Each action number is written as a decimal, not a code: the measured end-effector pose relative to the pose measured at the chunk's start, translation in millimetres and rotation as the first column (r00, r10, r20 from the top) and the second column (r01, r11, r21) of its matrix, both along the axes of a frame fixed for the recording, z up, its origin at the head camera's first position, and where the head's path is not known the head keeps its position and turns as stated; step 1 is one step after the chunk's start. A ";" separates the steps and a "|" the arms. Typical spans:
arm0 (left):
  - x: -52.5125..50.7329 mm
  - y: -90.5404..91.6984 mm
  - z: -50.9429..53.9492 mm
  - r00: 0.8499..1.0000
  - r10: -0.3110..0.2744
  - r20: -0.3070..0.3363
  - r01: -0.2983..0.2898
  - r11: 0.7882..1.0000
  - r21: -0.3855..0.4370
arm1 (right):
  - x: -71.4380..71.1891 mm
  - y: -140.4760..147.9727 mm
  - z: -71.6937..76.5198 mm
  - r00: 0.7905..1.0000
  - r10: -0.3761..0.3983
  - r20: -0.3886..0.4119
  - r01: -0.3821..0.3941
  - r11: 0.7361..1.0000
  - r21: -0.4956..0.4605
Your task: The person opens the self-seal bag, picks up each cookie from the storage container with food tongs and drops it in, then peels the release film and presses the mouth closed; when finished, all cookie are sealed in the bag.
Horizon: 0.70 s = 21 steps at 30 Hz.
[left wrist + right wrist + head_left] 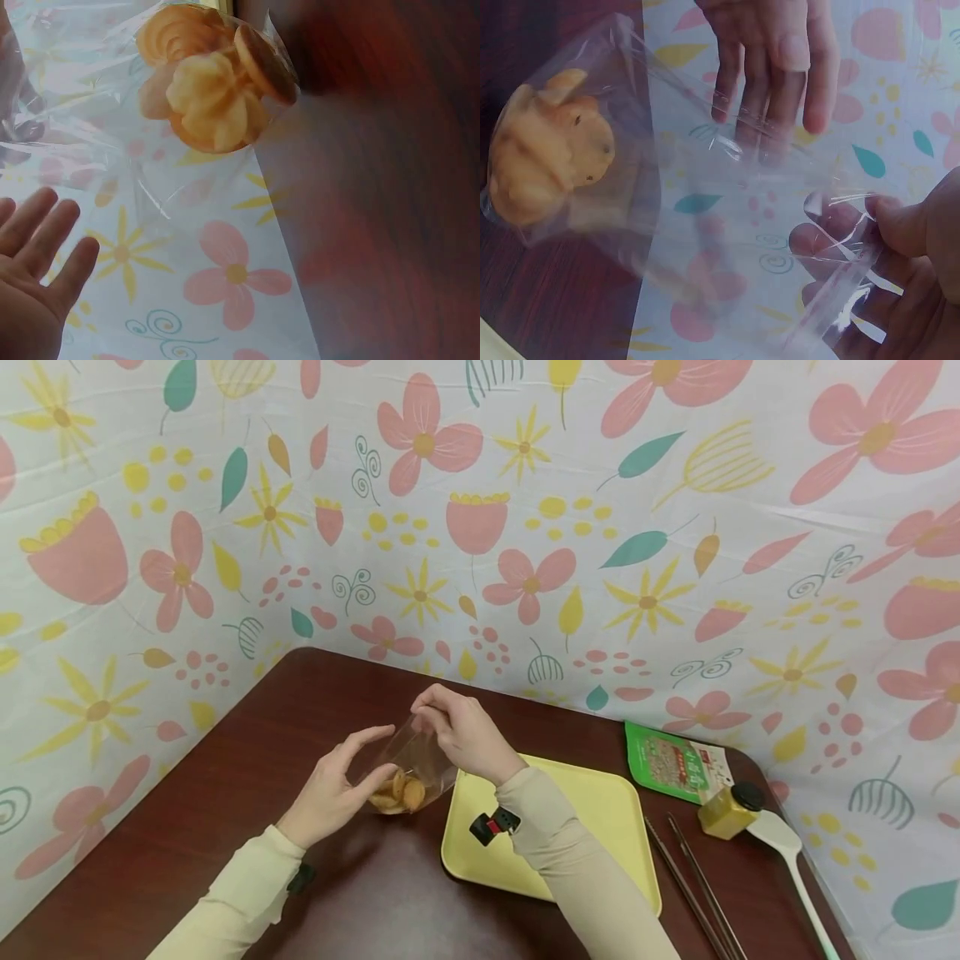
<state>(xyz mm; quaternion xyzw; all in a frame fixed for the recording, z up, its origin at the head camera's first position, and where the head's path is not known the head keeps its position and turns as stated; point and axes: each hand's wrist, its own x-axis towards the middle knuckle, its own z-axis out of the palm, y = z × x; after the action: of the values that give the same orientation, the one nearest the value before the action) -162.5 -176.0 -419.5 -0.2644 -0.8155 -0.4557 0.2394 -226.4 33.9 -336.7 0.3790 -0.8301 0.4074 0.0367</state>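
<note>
A clear plastic bag (431, 760) with several golden cookies (401, 792) in its bottom hangs tilted over the table, left of the yellow tray. My right hand (468, 731) pinches the bag's upper end between thumb and fingers; the right wrist view shows this hand (907, 270) at the bag's edge. My left hand (330, 789) is beside the bag with its fingers spread and loosely bent. In the left wrist view, the left hand's fingers (41, 247) are extended below the cookies (214, 94), holding nothing there.
The yellow tray (600, 810) lies under my right forearm. To its right are a green packet (667, 764), a yellow jar with a black lid (729, 810), metal tongs (693, 893) and a white spatula (783, 839). A patterned curtain (480, 552) stands behind the table.
</note>
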 end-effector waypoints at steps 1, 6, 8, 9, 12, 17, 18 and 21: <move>-0.8 1.8 0.6 1.000 0.018 -0.017 -0.018 1.000 -0.019 | 0.6 -0.6 0.6 1.000 -0.001 -0.001 0.001 1.000 0.002; -6.7 12.9 2.9 0.993 0.093 -0.072 -0.097 0.993 -0.061 | 2.2 -3.3 1.4 1.000 -0.001 -0.009 0.001 1.000 -0.008; -8.8 16.8 3.2 0.992 0.110 -0.069 -0.113 0.992 -0.054 | 2.7 -3.8 1.2 1.000 0.003 -0.001 -0.003 1.000 -0.015; -9.4 18.3 3.4 0.992 0.111 -0.062 -0.114 0.992 -0.045 | 3.0 -3.8 0.8 1.000 0.003 0.007 -0.003 1.000 -0.016; -10.2 20.2 2.8 0.993 0.116 -0.033 -0.116 0.993 -0.010 | 3.8 -0.1 -0.6 0.999 0.002 0.050 -0.001 1.000 -0.010; -10.7 16.3 -1.1 0.992 0.122 0.013 -0.122 0.991 0.052 | 0.9 21.2 -7.1 0.989 -0.024 0.147 0.016 0.998 0.058; -10.5 15.0 -1.3 0.993 0.119 0.027 -0.121 0.991 0.065 | -0.4 26.3 -8.8 0.986 -0.021 0.166 0.008 0.997 0.076; -9.3 10.7 -1.1 0.991 0.104 0.088 -0.113 0.988 0.106 | -6.5 38.4 -17.1 0.977 0.014 0.211 -0.038 0.993 0.110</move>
<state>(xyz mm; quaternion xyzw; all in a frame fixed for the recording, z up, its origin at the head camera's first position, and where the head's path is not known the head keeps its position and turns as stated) -171.8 -165.2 -420.6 -0.1870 -0.8112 -0.4971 0.2446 -232.9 72.3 -353.8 0.3463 -0.8459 0.3979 -0.0783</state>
